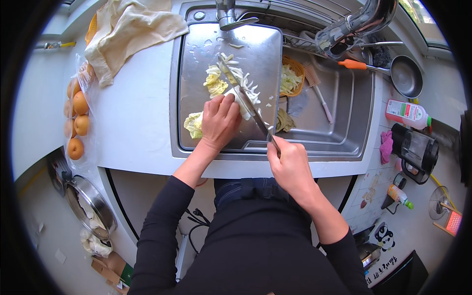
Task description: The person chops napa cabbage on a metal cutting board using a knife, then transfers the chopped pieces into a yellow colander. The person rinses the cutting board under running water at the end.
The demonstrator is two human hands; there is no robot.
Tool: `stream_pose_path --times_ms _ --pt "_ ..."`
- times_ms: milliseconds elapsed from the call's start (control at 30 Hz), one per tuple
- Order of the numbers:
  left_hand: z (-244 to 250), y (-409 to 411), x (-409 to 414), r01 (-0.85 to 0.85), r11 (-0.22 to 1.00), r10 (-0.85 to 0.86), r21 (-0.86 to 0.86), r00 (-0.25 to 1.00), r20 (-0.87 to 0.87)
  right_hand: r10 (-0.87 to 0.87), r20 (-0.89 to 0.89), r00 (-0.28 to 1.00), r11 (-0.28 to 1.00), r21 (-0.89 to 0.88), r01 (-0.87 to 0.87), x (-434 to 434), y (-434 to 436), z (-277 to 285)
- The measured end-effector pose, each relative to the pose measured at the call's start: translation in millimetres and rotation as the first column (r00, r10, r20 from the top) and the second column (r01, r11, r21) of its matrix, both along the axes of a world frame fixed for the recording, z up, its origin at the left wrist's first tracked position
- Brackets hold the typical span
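Observation:
My right hand point(289, 162) grips the handle of a kitchen knife point(254, 110), whose blade slants up and left across the metal board point(195, 92) over the sink. My left hand point(222, 118) presses down on pale cabbage stalks point(236, 97), its curled fingers close beside the blade. Yellow-green leaf ends point(193, 125) poke out from under that hand on the left. Cut white strips point(250, 86) lie along the far side of the blade. A piece of frilly yellow leaf point(215, 81) rests to the left of the knife. Part of the cabbage is hidden by my fingers.
In the sink basin point(339, 110) stand an orange basket point(300, 68) of shredded cabbage, a brush point(320, 97) and a green cloth point(284, 121). The faucet point(225, 14) overhangs the board's far edge. Bagged round fruit point(80, 103) and a beige cloth point(125, 33) lie left; a frying pan point(405, 77) is right.

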State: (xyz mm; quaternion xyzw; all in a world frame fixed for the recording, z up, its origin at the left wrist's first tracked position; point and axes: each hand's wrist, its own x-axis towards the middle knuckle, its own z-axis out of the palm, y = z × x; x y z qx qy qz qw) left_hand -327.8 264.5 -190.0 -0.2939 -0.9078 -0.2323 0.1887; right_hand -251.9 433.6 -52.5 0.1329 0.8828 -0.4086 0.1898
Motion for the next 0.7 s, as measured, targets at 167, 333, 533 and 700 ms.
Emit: stream_pose_path --times_ms 167,333,533,700 --pt "4 1 0 0.030 0.999 -0.030 0.014 0.999 -0.011 0.025 0.041 0.999 1.000 0.013 -0.025 22 5 10" --pt "0 2 2 -0.011 1.000 0.011 0.007 1.000 0.003 0.063 0.152 0.986 0.997 0.032 -0.069 12 3 11" --pt "1 7 3 -0.029 0.999 0.029 0.035 1.000 0.002 0.015 0.066 0.998 0.998 0.067 -0.020 -11 -16 -49" --pt "2 4 1 -0.024 0.997 0.023 0.067 1.000 0.020 -0.017 0.000 1.000 1.000 0.024 0.017 -34 -24 -57"
